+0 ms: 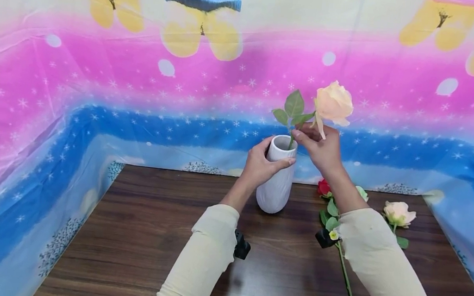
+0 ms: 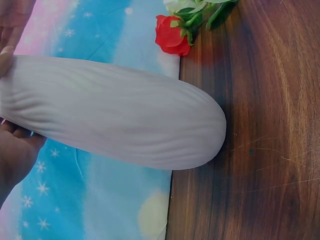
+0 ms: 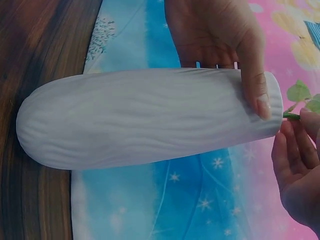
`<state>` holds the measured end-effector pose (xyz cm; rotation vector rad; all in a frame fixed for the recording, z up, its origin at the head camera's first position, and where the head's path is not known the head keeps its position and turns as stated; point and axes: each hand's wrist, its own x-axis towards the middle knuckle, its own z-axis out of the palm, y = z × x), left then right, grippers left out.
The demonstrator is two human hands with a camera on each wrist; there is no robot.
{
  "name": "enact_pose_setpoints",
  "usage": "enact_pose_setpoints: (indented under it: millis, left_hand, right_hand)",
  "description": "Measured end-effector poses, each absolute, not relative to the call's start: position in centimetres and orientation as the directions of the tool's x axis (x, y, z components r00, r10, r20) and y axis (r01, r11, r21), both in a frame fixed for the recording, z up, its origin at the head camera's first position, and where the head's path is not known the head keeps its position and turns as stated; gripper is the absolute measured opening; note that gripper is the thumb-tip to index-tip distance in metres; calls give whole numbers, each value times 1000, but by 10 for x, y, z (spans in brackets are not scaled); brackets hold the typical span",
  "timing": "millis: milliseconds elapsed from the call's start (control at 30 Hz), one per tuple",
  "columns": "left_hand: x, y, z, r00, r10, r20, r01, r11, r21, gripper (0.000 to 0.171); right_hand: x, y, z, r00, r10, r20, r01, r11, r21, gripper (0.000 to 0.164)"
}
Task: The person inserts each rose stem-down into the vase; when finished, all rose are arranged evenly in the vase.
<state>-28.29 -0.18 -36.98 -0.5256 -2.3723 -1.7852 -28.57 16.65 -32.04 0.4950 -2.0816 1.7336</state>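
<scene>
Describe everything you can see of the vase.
White, tall, ceramic-looking, the vase has wavy ridges, a round mouth and rounded base. It seems to stand roughly upright on the table, toward the back. The left hand grips it near the rim; a stem pinched by the right hand enters its mouth.

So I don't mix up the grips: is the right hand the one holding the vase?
No, the left hand grips the vase near its rim, while the right hand holds the rose by its stem.
</scene>
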Motion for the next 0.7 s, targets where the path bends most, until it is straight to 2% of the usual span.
enact_pose_setpoints:
  millis: [200,300,433,533,700]
  left_hand:
    - [-282,-2,-369,-931,193,308,350,244,904,72]
    - [-283,-1,-369,-933,189,306,346,246,905,72]
    - [-283,-1,-370,-937,188,294,334,244,910,72]
    - [-284,-1,-370,-939,189,288,329,245,912,74]
    - [-284,0,-371,-936,191,295,336,239,911,75]
  right_hand:
    - [-281,170,-319,-891,-33,453,-434,357,-827,21]
    - [-277,171,-318,-914,-22,404,-380,392,-838,33]
    - [-275,172,-317,-944,3,331,-312,323,-893,51]
    - [-273,172,-317,-961,17,276,-262,263,-929,54]
    - [-273,172,-318,-964,33,264,-250,227,-941,56]
